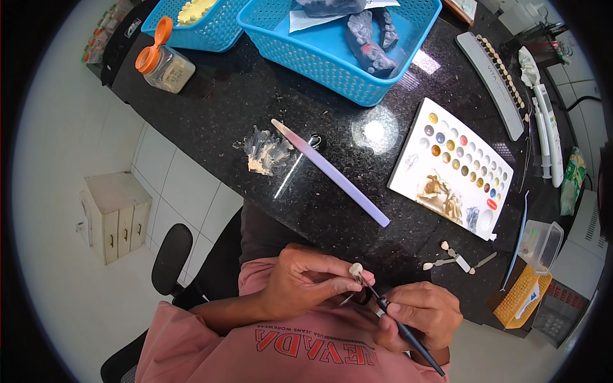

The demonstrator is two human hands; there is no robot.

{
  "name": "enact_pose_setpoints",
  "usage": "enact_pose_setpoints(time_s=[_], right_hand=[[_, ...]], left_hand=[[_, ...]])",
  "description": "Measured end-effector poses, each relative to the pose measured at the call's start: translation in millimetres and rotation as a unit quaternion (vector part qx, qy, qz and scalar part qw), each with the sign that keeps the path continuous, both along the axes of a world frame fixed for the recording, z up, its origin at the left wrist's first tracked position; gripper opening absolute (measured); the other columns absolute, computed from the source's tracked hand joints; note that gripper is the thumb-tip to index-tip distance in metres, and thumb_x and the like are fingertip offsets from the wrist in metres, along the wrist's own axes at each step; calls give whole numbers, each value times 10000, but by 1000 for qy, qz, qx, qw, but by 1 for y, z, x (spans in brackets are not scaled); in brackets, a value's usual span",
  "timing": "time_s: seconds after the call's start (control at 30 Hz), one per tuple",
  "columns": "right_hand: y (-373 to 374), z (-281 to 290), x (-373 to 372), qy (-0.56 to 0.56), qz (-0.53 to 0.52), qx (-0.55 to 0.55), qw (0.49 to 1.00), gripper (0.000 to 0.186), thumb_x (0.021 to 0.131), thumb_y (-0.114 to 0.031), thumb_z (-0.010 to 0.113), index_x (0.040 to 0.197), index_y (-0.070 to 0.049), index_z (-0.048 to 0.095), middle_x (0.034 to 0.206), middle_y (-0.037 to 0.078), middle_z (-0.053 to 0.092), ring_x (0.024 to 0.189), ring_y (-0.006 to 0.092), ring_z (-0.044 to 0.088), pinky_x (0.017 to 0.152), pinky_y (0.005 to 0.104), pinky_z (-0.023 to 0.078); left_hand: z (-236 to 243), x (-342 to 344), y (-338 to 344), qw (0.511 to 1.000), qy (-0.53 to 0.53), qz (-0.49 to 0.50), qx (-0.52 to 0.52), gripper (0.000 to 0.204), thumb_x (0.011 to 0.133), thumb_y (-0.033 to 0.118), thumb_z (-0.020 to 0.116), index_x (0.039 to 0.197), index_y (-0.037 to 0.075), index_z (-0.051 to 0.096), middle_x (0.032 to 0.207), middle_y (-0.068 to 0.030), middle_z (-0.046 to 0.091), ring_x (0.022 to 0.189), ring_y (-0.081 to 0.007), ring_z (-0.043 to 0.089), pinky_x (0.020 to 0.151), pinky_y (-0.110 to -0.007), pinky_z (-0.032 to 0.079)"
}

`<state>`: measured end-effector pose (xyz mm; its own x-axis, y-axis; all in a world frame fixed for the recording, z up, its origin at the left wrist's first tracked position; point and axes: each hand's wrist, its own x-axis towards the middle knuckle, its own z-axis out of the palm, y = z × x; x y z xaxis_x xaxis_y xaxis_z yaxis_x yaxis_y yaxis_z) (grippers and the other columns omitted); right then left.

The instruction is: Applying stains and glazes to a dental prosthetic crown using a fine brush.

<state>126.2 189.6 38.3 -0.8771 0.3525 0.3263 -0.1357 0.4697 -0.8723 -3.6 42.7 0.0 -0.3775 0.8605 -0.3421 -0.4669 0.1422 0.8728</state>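
Observation:
Near my lap, my left hand (pixel 311 283) has its fingers closed around a thin metal holder carrying a small off-white tooth-shaped piece (pixel 355 269). My right hand (pixel 418 314) grips a dark slim-handled brush (pixel 413 339), its narrow tip up against or very near that piece; contact is hard to tell. Beyond my hands, a white paint palette (pixel 416 159) holds several coloured wells and brown and blue smears. A lilac flat spatula (pixel 349 186) lies left of it, beside a dried smear (pixel 260 156). Small tooth-coloured samples on tabs (pixel 464 262) lie right of my hands.
A blue basket (pixel 300 57) of grey moulds, a smaller basket (pixel 218 25) and an orange-lidded jar (pixel 167 75) line the dark counter's back. A shade guide (pixel 488 82), syringes (pixel 546 127), blue probe (pixel 514 246) and yellow box (pixel 504 306) sit right. A cabinet (pixel 112 214) stands left.

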Motion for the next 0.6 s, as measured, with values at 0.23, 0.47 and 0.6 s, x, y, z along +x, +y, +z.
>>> enact_pose_setpoints(time_s=[0.23,0.47,0.6], right_hand=[[-1,-1,1,4,-2,-11,1000,274,656,7,777,873,-5,610,755,106,636,617,216,658,540,298,560],[-2,-3,0,5,-6,-14,1000,237,664,6,766,844,3,611,726,112,633,588,220,653,524,303,560],[-2,-6,3,22,-18,-14,1000,249,661,1,771,853,1,612,735,114,636,594,219,656,524,304,561]], left_hand=[[0,0,-1,1000,11,-3,0,160,768,-70,688,927,-79,673,911,-207,686,875,-251,688,802,-317,572],[2,2,2,999,-24,22,9,146,780,-103,661,926,-98,664,910,-211,685,887,-235,684,816,-318,568],[7,3,3,997,-63,40,0,147,782,-105,659,930,-103,662,912,-210,685,887,-232,683,822,-312,565]])
